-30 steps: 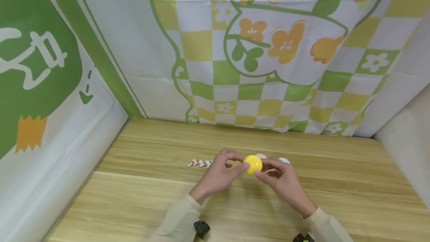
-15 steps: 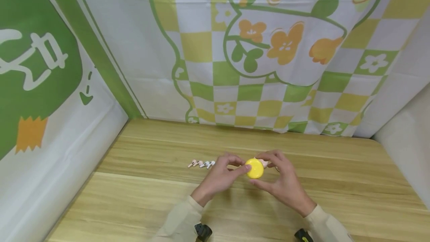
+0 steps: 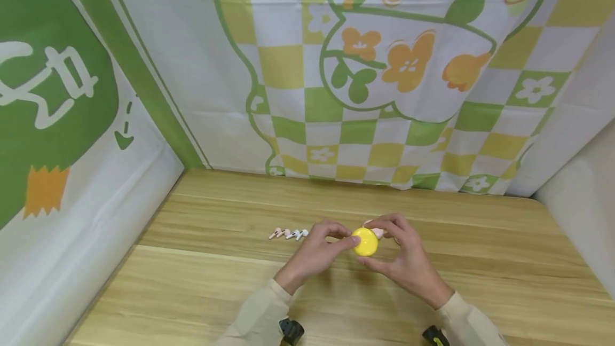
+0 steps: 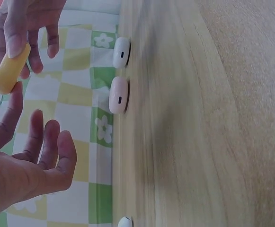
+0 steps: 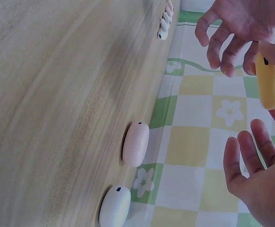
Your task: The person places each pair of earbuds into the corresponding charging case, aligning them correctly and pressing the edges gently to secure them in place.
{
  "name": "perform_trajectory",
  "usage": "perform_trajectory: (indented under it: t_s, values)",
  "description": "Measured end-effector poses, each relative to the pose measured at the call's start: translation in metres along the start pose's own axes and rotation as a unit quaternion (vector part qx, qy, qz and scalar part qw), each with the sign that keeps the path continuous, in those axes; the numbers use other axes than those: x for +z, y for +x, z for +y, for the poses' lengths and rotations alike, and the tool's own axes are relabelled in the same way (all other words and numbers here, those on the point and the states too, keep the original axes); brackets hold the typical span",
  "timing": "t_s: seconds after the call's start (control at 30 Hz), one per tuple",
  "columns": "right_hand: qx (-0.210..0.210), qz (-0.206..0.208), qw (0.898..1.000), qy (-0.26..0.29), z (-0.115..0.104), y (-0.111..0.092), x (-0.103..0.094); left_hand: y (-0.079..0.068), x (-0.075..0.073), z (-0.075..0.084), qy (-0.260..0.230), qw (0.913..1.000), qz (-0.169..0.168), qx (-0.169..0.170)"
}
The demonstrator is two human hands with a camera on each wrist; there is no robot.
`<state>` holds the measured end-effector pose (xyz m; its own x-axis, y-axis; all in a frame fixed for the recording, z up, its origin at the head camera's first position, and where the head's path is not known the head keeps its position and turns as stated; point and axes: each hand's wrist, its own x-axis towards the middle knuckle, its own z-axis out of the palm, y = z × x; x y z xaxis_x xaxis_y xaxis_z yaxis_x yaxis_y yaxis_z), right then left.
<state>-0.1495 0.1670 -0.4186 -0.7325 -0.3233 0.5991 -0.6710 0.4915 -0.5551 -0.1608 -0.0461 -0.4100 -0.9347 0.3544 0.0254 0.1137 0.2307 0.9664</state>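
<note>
Currently, we locate the yellow case [image 3: 366, 242] above the table [image 3: 192, 282], suspended between both hands, its glossy round face toward the head camera. We find the left hand [image 3: 314, 251] at the case's 9 o'clock side. Its grip is a narrow pinch: thumb flat on the face near the 9 o'clock edge, index finger on the opposite side. In the left wrist view, we note its remaining fingers raised and clear of the case.

We find the right hand [image 3: 412, 260] between 3 and 4 o'clock. Its grip spans the disc, index finger at the 12 o'clock edge and thumb at the 6 o'clock edge.

On the table, we observe a pink case [image 4: 119, 94] and, at its 12 o'clock in the left wrist view, a white case [image 4: 121, 52]. In the head view, the pink case lies toward 2 o'clock of the yellow one, partly hidden. At 9 o'clock, past the left hand, we count four earbuds [image 3: 288, 234] in a row, two pink and two white. At 12 o'clock, a checked cloth [image 3: 288, 130] hangs behind the table.
</note>
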Motion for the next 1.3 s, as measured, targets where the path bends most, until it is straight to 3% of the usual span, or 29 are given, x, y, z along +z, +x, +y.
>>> perform_trajectory:
  t_s: [0.23, 0.5, 0.8, 1.0, 1.13, 1.3]
  values:
    - [0.015, 0.004, 1.0, -0.011, 0.003, -0.003, -0.002, -0.001, 0.0, 0.0, 0.011, 0.9999, -0.006, -0.005]
    - [0.071, 0.016, 0.997, -0.029, 0.026, -0.015, -0.02, -0.006, -0.019, -0.008, 0.045, 0.9979, 0.017, 0.044]
    - [0.199, 0.0, 0.976, -0.088, 0.065, -0.029, -0.062, -0.011, -0.051, -0.018, 0.078, 0.9913, 0.09, 0.055]
    - [0.252, -0.026, 0.961, -0.111, 0.096, -0.041, -0.091, -0.015, -0.067, -0.018, 0.073, 0.9889, 0.12, 0.048]
    - [0.258, -0.035, 0.955, -0.141, 0.111, -0.049, -0.105, -0.017, -0.072, -0.019, 0.066, 0.9889, 0.124, 0.047]
    - [0.237, -0.016, 0.956, -0.17, 0.125, -0.058, -0.113, -0.017, -0.075, -0.021, 0.062, 0.9889, 0.128, 0.042]
